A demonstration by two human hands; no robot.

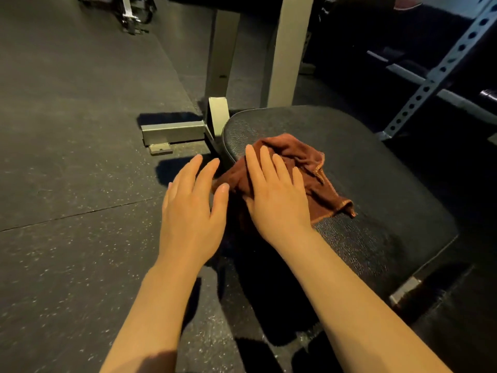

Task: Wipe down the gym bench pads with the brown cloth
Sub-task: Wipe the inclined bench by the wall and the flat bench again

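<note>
My right hand presses the brown cloth flat-fingered near the bench pad's left edge. My left hand hovers open beside that edge, holding nothing.

right hand covers brown cloth middle; bench pad underside unseen.

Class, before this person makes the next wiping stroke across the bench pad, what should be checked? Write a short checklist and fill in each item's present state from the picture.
1. Brown cloth lies on the bench pad: ok.
2. Right hand rests flat on the cloth, fingers straight: ok.
3. Left hand is clear of the cloth's path: ok; it is open, beside the pad's edge, holding nothing.
4. Cloth is spread flat for full contact: not ok; it is bunched and folded.
5. Cloth is damp or carries cleaner: cannot tell.
6. Pad surface ahead of the cloth is free of objects: ok.
</note>
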